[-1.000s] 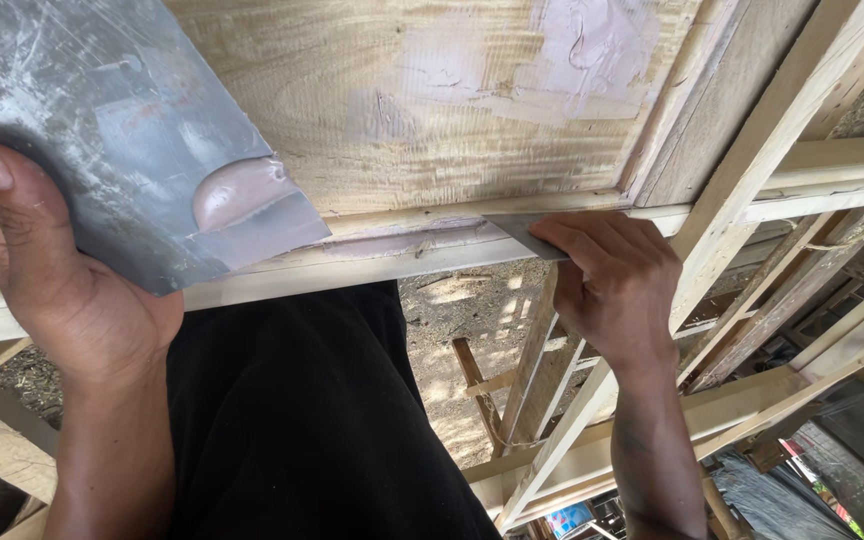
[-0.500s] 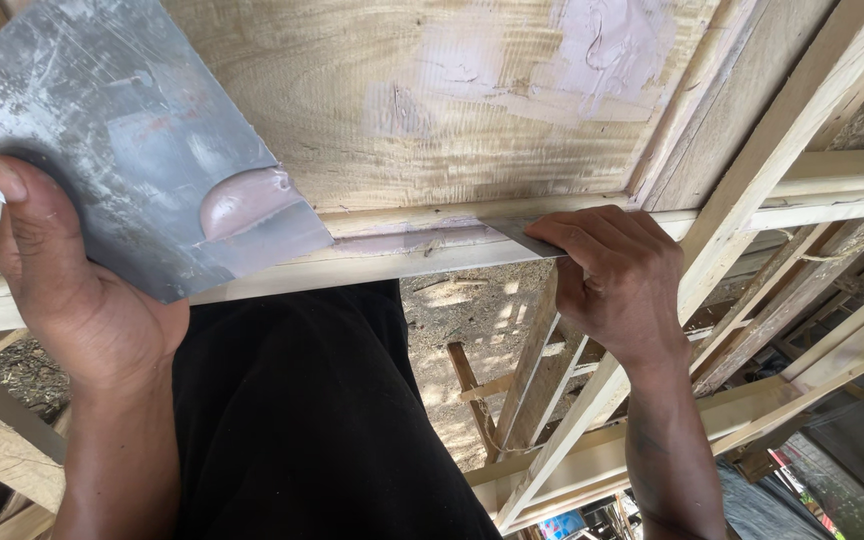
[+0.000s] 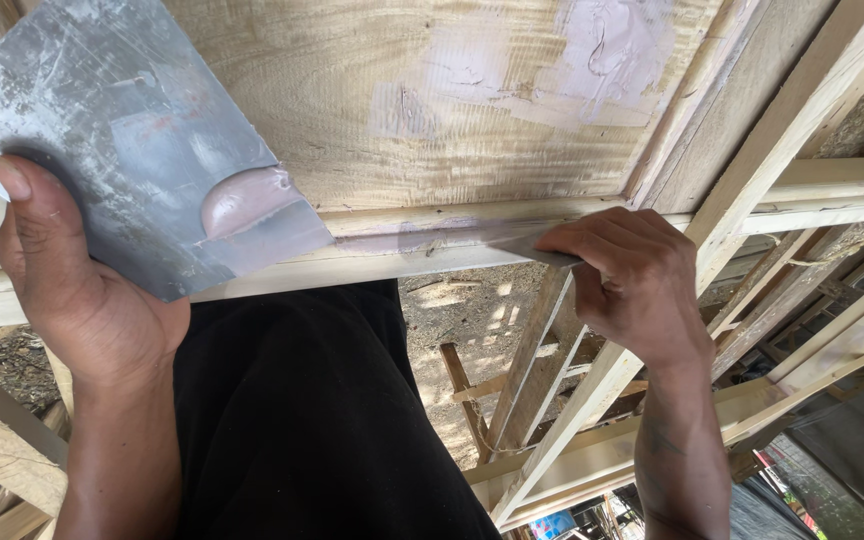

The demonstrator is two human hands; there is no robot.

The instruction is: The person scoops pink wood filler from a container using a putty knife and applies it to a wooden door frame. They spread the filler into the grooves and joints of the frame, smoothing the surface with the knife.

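My left hand (image 3: 72, 290) grips a wide grey metal plate (image 3: 122, 140) by its lower left corner, thumb on top. A lump of pinkish filler (image 3: 247, 200) sits near the plate's right edge. My right hand (image 3: 632, 280) pinches a small metal scraper blade (image 3: 522, 243) and presses it flat on the moulded rail (image 3: 392, 245) of a pale wooden door panel (image 3: 432, 110). A thin smear of pinkish filler lies along the rail to the left of the blade. Patches of the same filler show on the panel at the upper right (image 3: 602, 50).
My black-clothed body (image 3: 302, 420) fills the lower middle. Several bare wooden frames (image 3: 742, 300) are stacked to the right and below. Sandy ground (image 3: 462, 330) shows between them. More timber (image 3: 2, 450) lies at the lower left.
My right hand has slid slightly right and down along the rail with the blade. The left hand and plate have stayed almost still.
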